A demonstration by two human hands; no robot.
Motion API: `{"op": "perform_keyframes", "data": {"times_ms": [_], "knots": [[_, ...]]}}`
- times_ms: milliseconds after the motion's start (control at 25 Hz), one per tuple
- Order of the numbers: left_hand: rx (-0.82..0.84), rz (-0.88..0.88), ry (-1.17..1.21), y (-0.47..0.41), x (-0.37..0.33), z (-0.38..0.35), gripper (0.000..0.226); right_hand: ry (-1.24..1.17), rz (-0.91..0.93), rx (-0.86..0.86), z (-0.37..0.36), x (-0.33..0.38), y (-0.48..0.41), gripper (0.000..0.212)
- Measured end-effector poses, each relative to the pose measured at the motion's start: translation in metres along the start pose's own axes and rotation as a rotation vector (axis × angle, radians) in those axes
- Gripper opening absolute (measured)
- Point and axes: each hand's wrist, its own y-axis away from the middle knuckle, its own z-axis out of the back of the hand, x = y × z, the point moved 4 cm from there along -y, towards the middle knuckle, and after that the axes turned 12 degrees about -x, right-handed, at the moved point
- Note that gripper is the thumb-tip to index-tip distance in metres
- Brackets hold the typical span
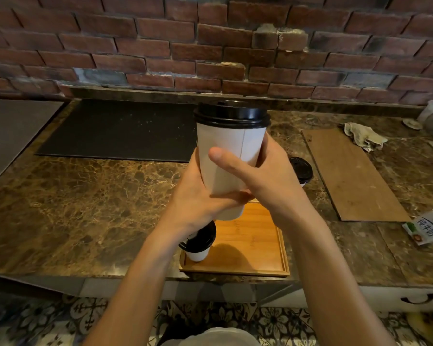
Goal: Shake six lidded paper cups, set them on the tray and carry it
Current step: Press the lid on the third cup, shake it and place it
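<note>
Gripping the lidded paper cup (231, 143) low on its wall with left hand (198, 203) and right hand (270, 188), both curled tight round it, lid up above the fingers. Shake in short strokes, squeezing lightly to avoid popping the lid. Below the fingers, tray (255, 248) holding a second cup (198, 249); third cup (301, 171) just beyond the right knuckles.
</note>
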Motion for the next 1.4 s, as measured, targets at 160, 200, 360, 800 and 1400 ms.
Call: {"op": "perform_keyframes", "data": {"times_ms": [160, 200, 360, 800, 1400], "knots": [[0.028, 0.015, -0.008, 0.001, -0.001, 0.002, 0.091, 0.029, -0.009, 0.018, 0.001, 0.006, -0.004, 0.071], [0.04, 0.015, -0.016, 0.001, -0.001, 0.003, 0.09, 0.04, -0.005, 0.02, 0.001, 0.007, -0.004, 0.072], [0.069, 0.011, -0.022, 0.001, -0.004, 0.004, 0.089, 0.078, 0.011, 0.006, 0.001, 0.01, -0.004, 0.077], [0.193, 0.041, 0.088, -0.001, -0.01, 0.011, 0.075, -0.02, 0.02, 0.125, 0.007, 0.02, -0.007, 0.061], [0.261, 0.072, 0.206, 0.0, -0.012, 0.014, 0.069, -0.062, -0.029, 0.243, 0.01, 0.023, -0.005, 0.053]]}}
